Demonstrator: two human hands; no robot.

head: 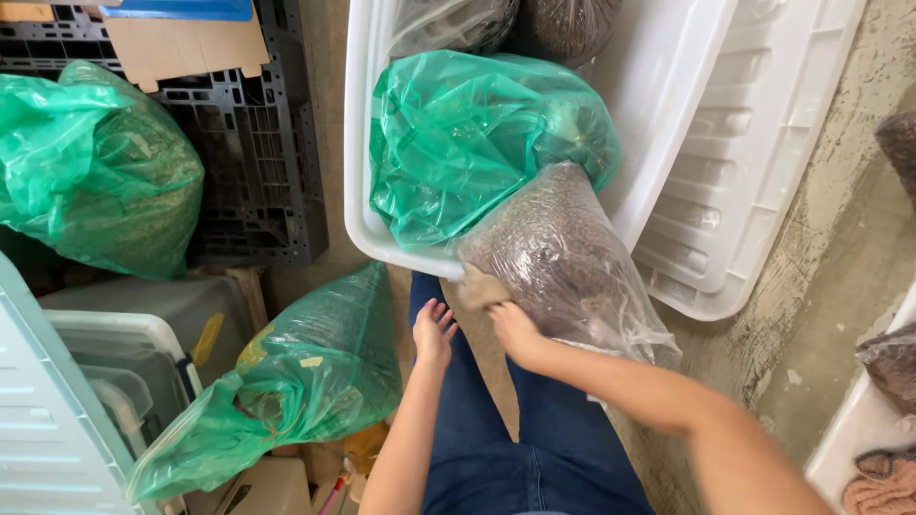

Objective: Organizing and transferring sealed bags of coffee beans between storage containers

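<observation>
**Right hand grips a clear bag at the tub's near rim**

The right hand (513, 327) has its fingers curled and pressed together under the lower end of a clear plastic bag (563, 262) filled with brownish grain. That bag leans over the near rim of a white plastic tub (367, 224), half in and half out. The left hand (433, 332) hangs just beside it with fingers loosely spread, touching nothing, above the person's blue jeans (534, 458). Inside the tub, a green plastic bag (468, 143) lies against the clear one. A white lid (754, 181) leans along the tub's right edge. Another green bag (305, 381) sits on the floor to the left.
</observation>
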